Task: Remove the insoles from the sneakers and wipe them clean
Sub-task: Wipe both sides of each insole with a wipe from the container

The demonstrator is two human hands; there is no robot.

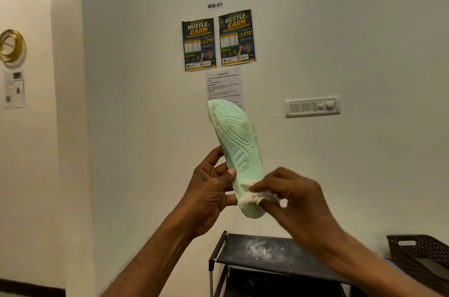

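A pale green insole (pixel 239 148) is held up in front of the wall, its patterned underside facing me and its toe end pointing up. My left hand (pixel 211 189) grips its left edge near the heel, thumb on the front. My right hand (pixel 294 199) is closed on a crumpled white tissue (pixel 257 197) and presses it against the lower part of the insole. No sneakers are in view.
A black shoe rack (pixel 272 255) with a white smudge on its top stands below the hands. A brown woven basket (pixel 420 255) sits at the lower right. Posters (pixel 218 40) and a switch panel (pixel 312 106) hang on the wall.
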